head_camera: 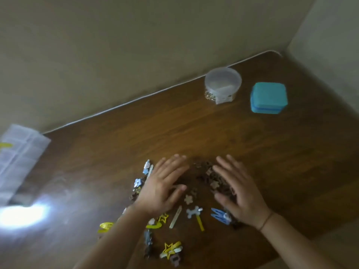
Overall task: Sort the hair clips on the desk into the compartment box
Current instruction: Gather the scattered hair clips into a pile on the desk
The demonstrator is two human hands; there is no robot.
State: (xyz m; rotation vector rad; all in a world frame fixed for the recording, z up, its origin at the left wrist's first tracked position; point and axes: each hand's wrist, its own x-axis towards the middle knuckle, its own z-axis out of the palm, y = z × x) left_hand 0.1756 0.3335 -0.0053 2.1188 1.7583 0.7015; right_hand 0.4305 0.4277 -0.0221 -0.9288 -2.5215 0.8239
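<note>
Wooden desk against a plain wall, two hands spread over a scatter of hair clips.

Brown clips lie heaped between the left hand and right hand, both flat with fingers straight and loosely spread, gripping nothing. Yellow star clips, a blue clip and a bone-shaped clip lie nearer the person than that heap. Far left of the heap sits the clear compartment box; beyond it, a round tub and teal case.

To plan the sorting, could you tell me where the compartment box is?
In the head view, the compartment box lies at the desk's far left edge, well apart from the clips.
</note>
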